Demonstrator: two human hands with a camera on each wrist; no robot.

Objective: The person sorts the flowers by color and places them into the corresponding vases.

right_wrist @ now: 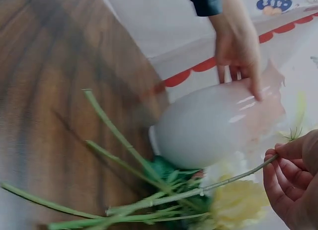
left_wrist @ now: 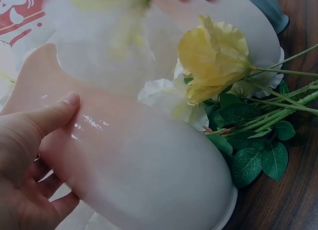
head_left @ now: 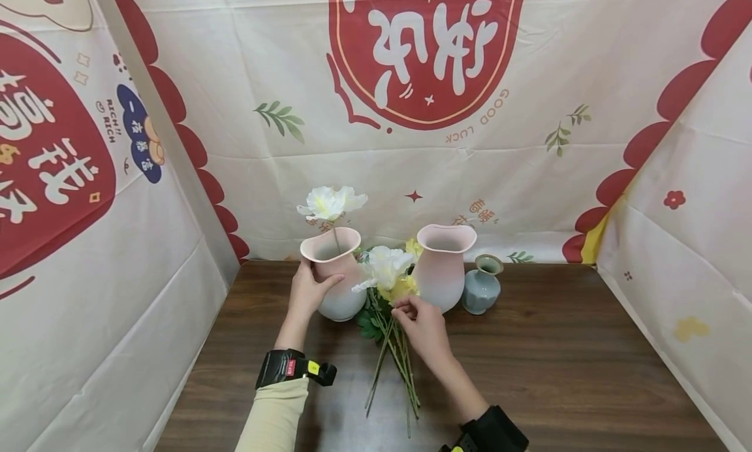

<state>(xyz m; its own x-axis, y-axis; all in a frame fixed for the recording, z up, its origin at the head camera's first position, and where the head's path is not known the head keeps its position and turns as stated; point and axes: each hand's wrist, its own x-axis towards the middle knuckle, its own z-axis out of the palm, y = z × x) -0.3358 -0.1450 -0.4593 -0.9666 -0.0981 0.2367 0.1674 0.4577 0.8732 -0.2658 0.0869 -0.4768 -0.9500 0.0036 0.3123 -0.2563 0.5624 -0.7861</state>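
Note:
My left hand (head_left: 307, 294) grips the neck of a pink-to-white vase (head_left: 343, 294), thumb on the near side and fingers round the outer side. From the mouth of this vase rises one white flower (head_left: 329, 204) on a thin stem. Between the thumb and fingers of my right hand (head_left: 424, 329) is the stem (right_wrist: 233, 179) of another white flower (head_left: 386, 266), which is blurred in the left wrist view. Below it, yellow flowers (left_wrist: 214, 61) and green stems (head_left: 405, 373) with leaves (left_wrist: 248, 163) lie in a bunch on the table between the vases.
A second pink-to-white vase (head_left: 444, 269) stands right of the bunch, with a small blue-grey vase (head_left: 482, 290) beside it. The brown wooden table (head_left: 558, 360) meets a printed cloth backdrop (head_left: 235, 197) at the back and cloth walls at both sides.

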